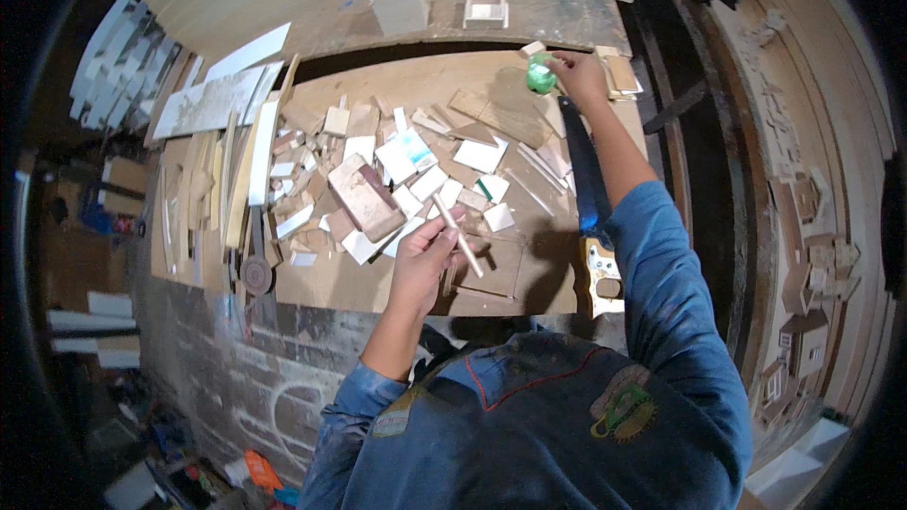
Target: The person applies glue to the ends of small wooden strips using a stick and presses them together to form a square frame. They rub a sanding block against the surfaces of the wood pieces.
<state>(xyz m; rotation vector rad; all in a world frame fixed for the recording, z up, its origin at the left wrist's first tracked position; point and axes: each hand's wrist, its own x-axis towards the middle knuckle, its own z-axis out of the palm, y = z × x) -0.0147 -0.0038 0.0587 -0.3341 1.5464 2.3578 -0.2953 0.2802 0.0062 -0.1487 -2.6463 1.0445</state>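
My left hand (422, 260) grips a slim, pale wooden stick (460, 238) between thumb and fingers, tilted above the near part of the workbench. Stretched to the far right, my right hand (578, 76) has its fingers closed at the edge of a translucent green plastic container (540, 76). Whether something small is pinched there too is hidden. A handsaw (605, 276) with a pale handle lies below my right forearm, its dark blade pointing away. Beside the stick rests a thick brown wooden block (365, 196).
Small wood offcuts (406, 156) cover the middle of the board (425, 76). Long strips (227, 170) and white panels (217, 99) lie at left. Two small wooden boxes (400, 6) (486, 11) stand at the back. A round wooden piece (256, 276) sits near the front left edge.
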